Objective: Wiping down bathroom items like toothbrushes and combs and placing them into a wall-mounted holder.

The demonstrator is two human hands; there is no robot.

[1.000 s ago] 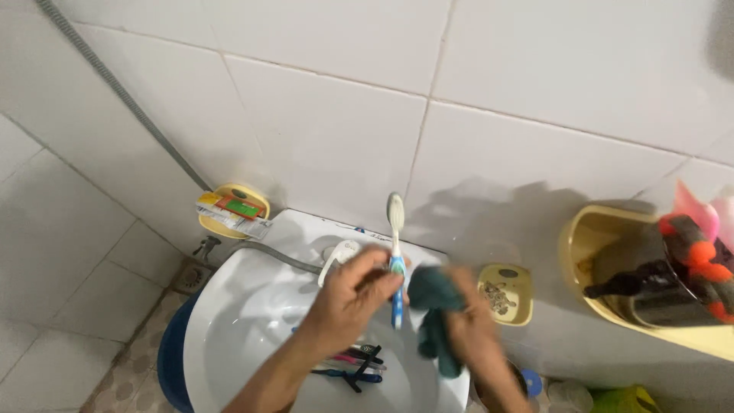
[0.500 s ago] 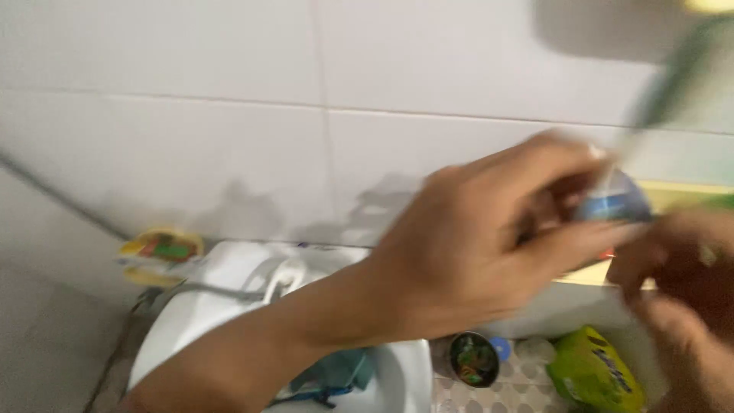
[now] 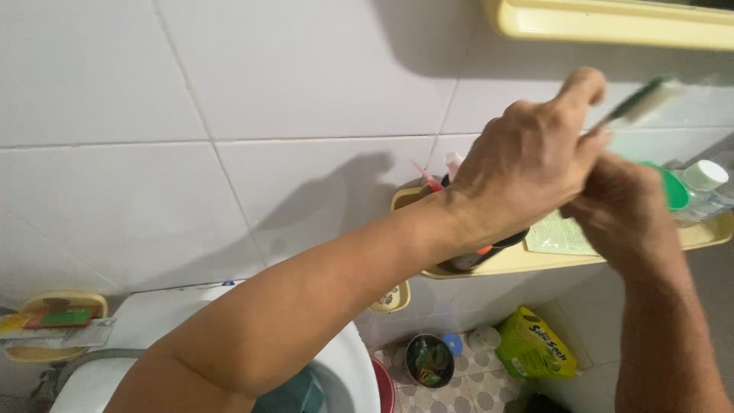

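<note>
Holding: left hand (image 3: 527, 164) has its grip pinched on a blurred green-handled toothbrush (image 3: 638, 103), raised before the white tiled wall (image 3: 290, 84).
Right hand (image 3: 623, 214): touching the left; grip unclear.
Below: yellow plastic wall shelf (image 3: 535, 260).

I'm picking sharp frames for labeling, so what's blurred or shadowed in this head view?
Head view: the toothbrush above the left hand is motion-blurred; the right hand slightly soft; the arm casts a dark shadow on the white wall tiles; the yellow shelf stays fairly sharp.
</note>
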